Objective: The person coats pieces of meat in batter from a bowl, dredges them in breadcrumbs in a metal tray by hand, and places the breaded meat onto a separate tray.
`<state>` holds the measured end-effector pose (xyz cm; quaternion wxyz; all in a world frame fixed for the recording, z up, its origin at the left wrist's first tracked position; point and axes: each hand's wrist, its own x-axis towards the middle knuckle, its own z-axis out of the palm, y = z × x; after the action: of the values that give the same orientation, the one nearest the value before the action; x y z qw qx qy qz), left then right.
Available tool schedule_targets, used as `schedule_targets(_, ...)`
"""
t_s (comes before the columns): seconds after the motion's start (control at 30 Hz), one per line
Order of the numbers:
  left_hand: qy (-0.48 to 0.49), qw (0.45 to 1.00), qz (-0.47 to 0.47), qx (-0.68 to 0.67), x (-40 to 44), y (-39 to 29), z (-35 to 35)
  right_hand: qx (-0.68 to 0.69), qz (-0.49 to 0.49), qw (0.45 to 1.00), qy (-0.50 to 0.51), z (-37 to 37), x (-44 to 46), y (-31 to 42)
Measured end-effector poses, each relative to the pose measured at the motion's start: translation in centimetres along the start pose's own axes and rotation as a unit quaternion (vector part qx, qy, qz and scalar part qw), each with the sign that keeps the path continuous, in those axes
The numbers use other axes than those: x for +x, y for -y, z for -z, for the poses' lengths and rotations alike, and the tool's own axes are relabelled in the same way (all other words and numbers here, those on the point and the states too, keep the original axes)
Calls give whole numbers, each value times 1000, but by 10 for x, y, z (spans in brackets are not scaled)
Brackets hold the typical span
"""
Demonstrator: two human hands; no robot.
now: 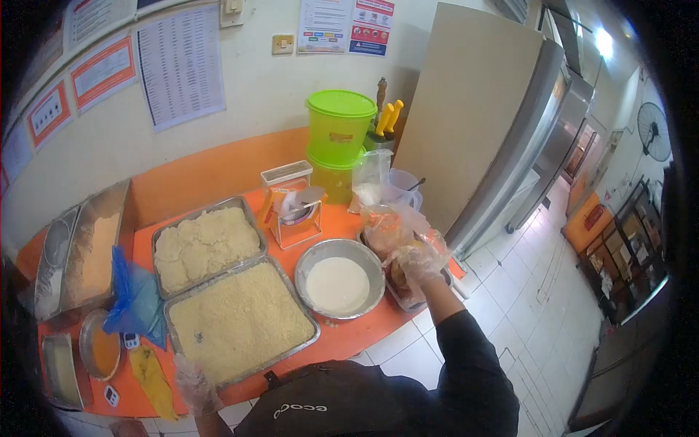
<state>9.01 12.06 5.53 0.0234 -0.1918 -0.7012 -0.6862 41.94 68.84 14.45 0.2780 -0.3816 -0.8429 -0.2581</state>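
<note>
My right hand (pixel 421 266), in a clear plastic glove, reaches into a tray (pixel 408 304) at the right end of the table. Its fingers curl down over brownish food (pixel 397 277) among clear plastic bags (pixel 386 231); what they grip is hidden. My left hand (pixel 196 387), also gloved, is beside the near left corner of a metal tray of pale crumbs (pixel 240 320), its fingers stretched out and holding nothing visible. Between the crumb tray and my right hand stands a round metal bowl (pixel 300 271) of white liquid (pixel 337 285).
Behind the crumbs lies a tray of pale, lumpy food (pixel 207 244). A kitchen scale (pixel 293 207), stacked green tubs (pixel 339 124) and yellow-handled knives (pixel 392 116) stand along the back. On the left are metal bins (pixel 120 218), a blue bag (pixel 138 298), an orange-filled bowl (pixel 100 346) and a yellow cloth (pixel 151 379).
</note>
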Motion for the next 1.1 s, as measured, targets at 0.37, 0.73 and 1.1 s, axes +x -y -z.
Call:
schedule_targets(0.37,89,941,-124,302,-28,-89,-29,437,-222,781,388,44,81,-36)
schedule_targets(0.73,472,881,-15,21,-6,-212,-210,701,-217,599,321,107,131,12)
schedule_targets(1.1,277,939,-78,-186,34,-113,-351,657,-227,680,235,131,144,88)
